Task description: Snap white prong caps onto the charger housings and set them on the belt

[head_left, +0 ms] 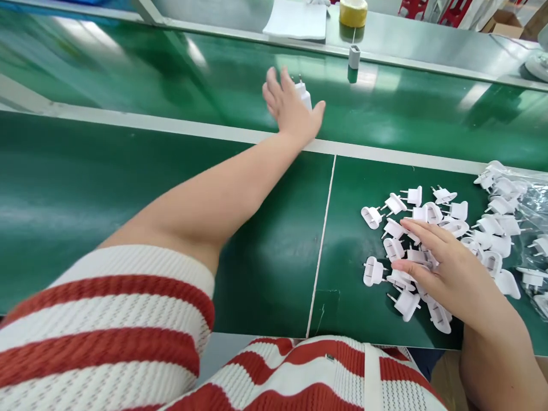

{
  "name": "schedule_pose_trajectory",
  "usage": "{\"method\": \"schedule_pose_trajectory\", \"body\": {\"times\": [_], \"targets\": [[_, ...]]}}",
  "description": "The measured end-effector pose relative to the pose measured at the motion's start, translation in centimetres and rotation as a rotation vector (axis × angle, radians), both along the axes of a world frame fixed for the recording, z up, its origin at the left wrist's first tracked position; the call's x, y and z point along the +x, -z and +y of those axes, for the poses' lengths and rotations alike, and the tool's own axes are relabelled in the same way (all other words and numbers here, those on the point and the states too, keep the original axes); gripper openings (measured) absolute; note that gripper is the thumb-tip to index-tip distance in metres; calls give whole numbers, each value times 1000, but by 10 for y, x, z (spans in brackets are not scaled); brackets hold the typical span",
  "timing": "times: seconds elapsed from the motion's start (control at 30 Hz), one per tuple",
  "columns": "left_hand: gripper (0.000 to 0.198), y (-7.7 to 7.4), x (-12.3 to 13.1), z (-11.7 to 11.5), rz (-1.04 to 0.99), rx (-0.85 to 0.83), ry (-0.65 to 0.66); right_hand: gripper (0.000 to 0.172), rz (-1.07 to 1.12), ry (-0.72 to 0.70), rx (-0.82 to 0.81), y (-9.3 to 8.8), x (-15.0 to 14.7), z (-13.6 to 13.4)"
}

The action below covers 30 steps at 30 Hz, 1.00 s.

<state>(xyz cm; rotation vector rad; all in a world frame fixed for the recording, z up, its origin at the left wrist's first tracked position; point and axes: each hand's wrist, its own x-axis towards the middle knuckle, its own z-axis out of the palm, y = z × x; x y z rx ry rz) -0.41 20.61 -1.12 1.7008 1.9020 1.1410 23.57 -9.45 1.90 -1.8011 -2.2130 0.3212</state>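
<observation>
White plastic two-pin adapters (394,249) lie under the half-open right hand (449,268); the wide-splayed left hand (291,111) partly covers a boxy white charger (305,97).

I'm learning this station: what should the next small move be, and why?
Probably close the right hand on one of the white plug pieces: its thumb and fingers are parted over the loose pile, within easy reach. The left hand is stretched farther away, fingers spread beside a white charger.
</observation>
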Motion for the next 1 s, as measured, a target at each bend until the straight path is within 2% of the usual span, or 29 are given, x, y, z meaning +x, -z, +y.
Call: {"method": "schedule_pose_trajectory", "body": {"times": [0.03,0.07,0.1,0.13,0.17,0.23,0.33,0.47,0.53,0.77,1.0], "targets": [[82,-4,5,-25,22,106,136,67,-12,-19,5,0,0,0],[68,-6,11,-53,28,142,352,71,-26,-40,7,0,-1,0],[61,-8,15,-82,38,140,570,71,-39,-62,8,1,-1,1],[63,-8,19,-109,47,109,734,70,-49,-78,6,1,-2,1],[65,-7,23,-133,68,63,838,67,-54,-88,7,1,-3,2],[56,0,25,-167,79,-35,945,62,-51,-91,11,3,-5,3],[36,12,20,-183,-102,-154,983,57,-34,-85,28,5,-7,3],[45,19,5,-182,-579,-293,1016,56,-29,-92,53,7,-7,3],[48,16,0,-185,-695,-324,1013,57,-31,-91,62,8,-7,3],[50,1,-4,-201,-683,-249,947,54,-21,-53,60,10,-4,2],[46,1,-6,-198,-612,-192,873,54,19,-68,48,14,-2,10]]}}
